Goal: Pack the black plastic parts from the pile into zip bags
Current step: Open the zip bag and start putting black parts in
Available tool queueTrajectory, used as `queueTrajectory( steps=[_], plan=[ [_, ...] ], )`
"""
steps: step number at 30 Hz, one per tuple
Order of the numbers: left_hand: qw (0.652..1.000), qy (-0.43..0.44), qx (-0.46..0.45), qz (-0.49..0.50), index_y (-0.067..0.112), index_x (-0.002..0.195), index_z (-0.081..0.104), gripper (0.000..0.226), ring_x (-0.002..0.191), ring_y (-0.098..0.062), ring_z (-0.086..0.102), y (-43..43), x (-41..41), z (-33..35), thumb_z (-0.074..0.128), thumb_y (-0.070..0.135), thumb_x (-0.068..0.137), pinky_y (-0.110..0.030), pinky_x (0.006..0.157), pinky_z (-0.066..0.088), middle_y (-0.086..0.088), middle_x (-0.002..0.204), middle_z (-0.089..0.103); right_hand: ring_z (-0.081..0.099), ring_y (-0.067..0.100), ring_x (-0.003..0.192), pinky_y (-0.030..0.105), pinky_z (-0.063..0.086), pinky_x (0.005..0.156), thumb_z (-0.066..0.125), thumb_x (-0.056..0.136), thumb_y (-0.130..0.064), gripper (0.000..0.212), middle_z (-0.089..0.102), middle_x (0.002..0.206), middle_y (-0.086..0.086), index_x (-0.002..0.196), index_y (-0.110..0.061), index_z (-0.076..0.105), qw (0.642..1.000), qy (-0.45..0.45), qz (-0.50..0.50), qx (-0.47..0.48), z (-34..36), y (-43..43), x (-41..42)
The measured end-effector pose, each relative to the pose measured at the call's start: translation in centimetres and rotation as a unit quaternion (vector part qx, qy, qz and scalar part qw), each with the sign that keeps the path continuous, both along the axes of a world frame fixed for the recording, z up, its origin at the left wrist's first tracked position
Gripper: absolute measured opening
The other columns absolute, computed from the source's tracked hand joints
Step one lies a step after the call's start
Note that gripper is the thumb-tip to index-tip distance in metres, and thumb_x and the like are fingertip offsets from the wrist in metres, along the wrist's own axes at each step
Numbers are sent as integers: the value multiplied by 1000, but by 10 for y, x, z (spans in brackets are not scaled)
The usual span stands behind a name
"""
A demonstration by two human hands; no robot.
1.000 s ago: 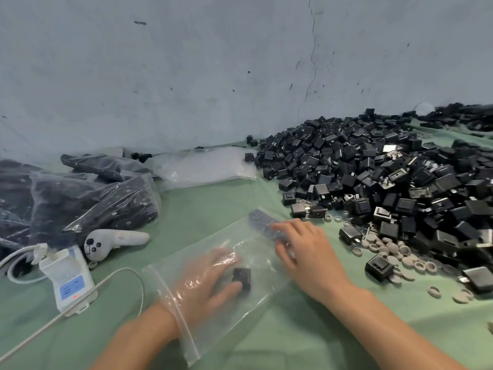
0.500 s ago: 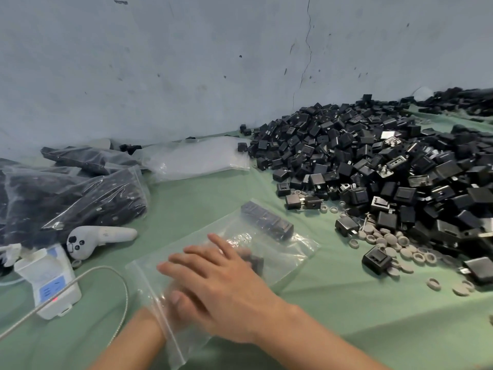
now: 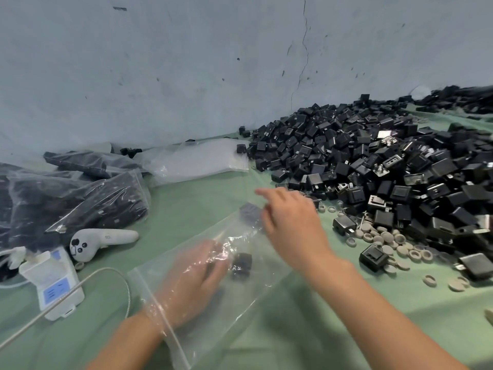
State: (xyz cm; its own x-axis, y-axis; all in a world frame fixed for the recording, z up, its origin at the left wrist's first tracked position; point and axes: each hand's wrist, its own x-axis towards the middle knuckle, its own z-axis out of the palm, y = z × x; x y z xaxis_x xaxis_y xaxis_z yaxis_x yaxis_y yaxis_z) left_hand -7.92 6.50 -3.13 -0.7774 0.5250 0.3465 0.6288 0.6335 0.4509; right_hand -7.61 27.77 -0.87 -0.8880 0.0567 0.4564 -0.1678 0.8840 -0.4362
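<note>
A clear zip bag [image 3: 256,287] lies flat on the green cloth in front of me. My left hand [image 3: 197,279] is inside it up to the wrist, fingers stretched toward a black plastic part [image 3: 241,263] in the bag. More black parts [image 3: 250,210] sit in a row at the bag's far end. My right hand [image 3: 290,222] hovers over that far end with loose fingers and holds nothing I can see. The big pile of black plastic parts [image 3: 386,166] covers the right side.
Filled bags of black parts [image 3: 80,198] lie at the left, with a stack of unused clear bags [image 3: 197,161] behind. A white controller [image 3: 104,239], a small white device [image 3: 53,284] and its metal cable [image 3: 66,295] sit near left. Grey rings [image 3: 384,239] are scattered by the pile.
My right hand has moved from over the left hand near the bag's mouth back to the bag's far end. My left hand stays inside the bag.
</note>
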Motion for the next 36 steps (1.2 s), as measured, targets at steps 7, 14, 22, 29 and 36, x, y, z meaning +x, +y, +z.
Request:
queueTrajectory(
  steps=[7, 14, 22, 29, 36],
  plan=[
    [996, -26, -62, -62, 21, 116, 69, 21, 108, -13, 60, 10, -2, -9, 63, 21, 96, -33, 97, 43, 9, 112, 66, 59, 19, 108, 31, 48, 91, 44, 100, -18, 41, 59, 134, 2, 140, -23, 51, 956, -288, -48, -20, -13, 56, -8],
    [987, -120, -106, -20, 37, 111, 53, 23, 108, 3, 45, 35, -13, -13, 50, 55, 95, -7, 87, 32, 22, 112, 52, 54, 23, 120, 39, 48, 99, 40, 98, -18, 44, 55, 137, 2, 139, -29, 51, 953, -300, -42, 3, -20, 58, -16],
    [992, -41, -64, -97, 31, 104, 60, 12, 112, -2, 42, 66, -13, -20, 52, 39, 99, -27, 102, 33, 18, 111, 50, 59, 16, 96, 27, 48, 72, 33, 96, -5, 51, 54, 138, 3, 136, -28, 53, 947, -316, -25, -57, -17, 65, -18],
    [989, -68, -53, -118, 45, 124, 51, 25, 112, 9, 45, 60, -16, -27, 43, 42, 100, -8, 94, 30, 28, 118, 49, 52, 13, 84, 17, 35, 53, 34, 94, -3, 57, 49, 144, 2, 143, -28, 48, 932, -346, 2, -109, -17, 72, -17],
    [987, -77, -72, -122, 41, 125, 50, 32, 116, 6, 43, 60, -14, -29, 45, 33, 94, -4, 96, 26, 28, 117, 49, 50, 17, 101, 12, 34, 57, 36, 95, -3, 59, 46, 148, 2, 148, -28, 42, 930, -355, 21, -95, -16, 74, -12]
  ],
)
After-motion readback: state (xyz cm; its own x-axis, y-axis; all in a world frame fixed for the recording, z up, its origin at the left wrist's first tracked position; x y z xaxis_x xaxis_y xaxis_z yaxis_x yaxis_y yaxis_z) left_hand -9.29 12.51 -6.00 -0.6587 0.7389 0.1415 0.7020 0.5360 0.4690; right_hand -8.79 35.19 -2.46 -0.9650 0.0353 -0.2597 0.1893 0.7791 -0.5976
